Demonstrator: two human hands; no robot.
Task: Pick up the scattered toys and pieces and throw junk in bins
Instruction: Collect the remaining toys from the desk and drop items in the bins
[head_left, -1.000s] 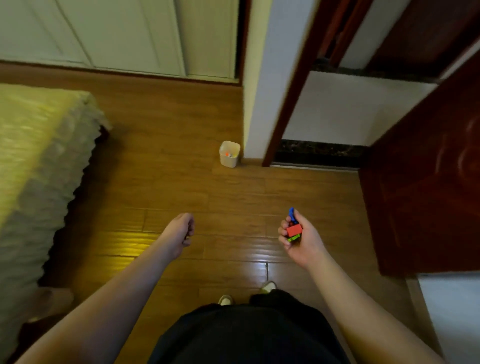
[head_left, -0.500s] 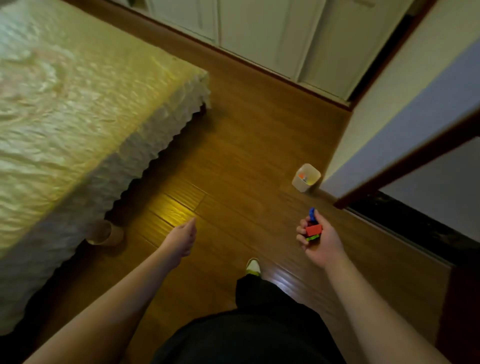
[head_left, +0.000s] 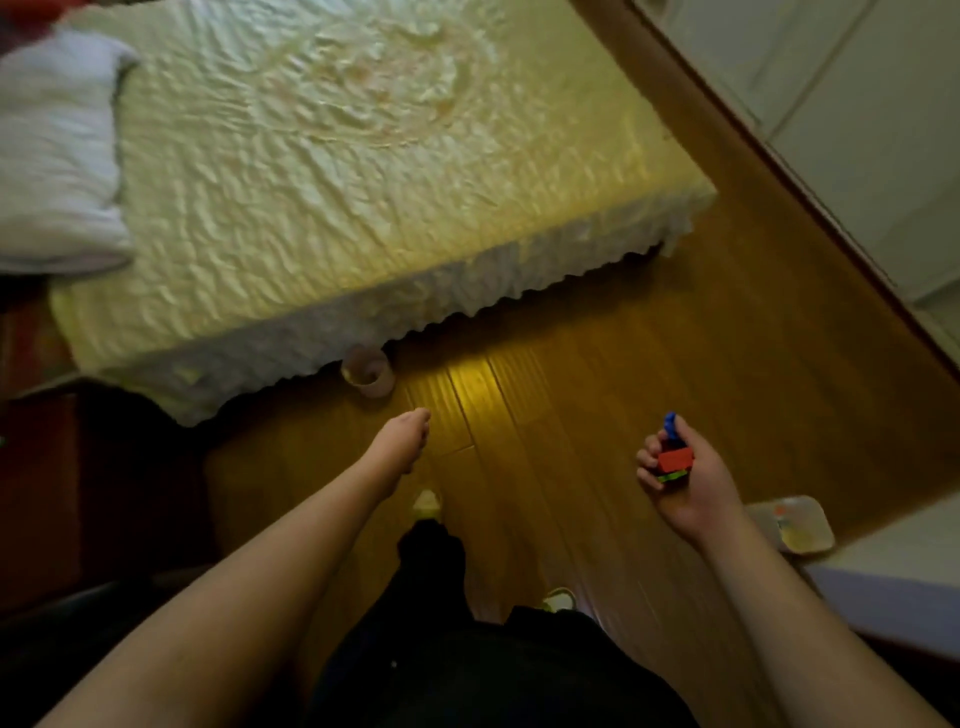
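My right hand (head_left: 685, 480) is shut on a small cluster of toy bricks (head_left: 674, 457), red on top of green with a blue piece sticking up past my fingers. A white bin (head_left: 792, 522) with coloured bits inside stands on the floor just right of that hand. My left hand (head_left: 402, 436) is stretched forward, fingers together and holding nothing. It points toward a cardboard roll (head_left: 366, 371) that lies on the floor at the bed's edge, a short gap beyond my fingertips.
A bed (head_left: 337, 182) with a cream quilted cover fills the upper left, with a white pillow (head_left: 57, 150) on it. White cupboard doors (head_left: 852, 119) run along the right. My feet (head_left: 427, 503) stand on the wooden floor (head_left: 649, 374). Dark furniture (head_left: 57, 493) is at the left.
My view has swung left toward the bed. The bin now sits beside my right hand, and the cardboard roll lies just ahead of my left hand. The bricks stay in my right hand.
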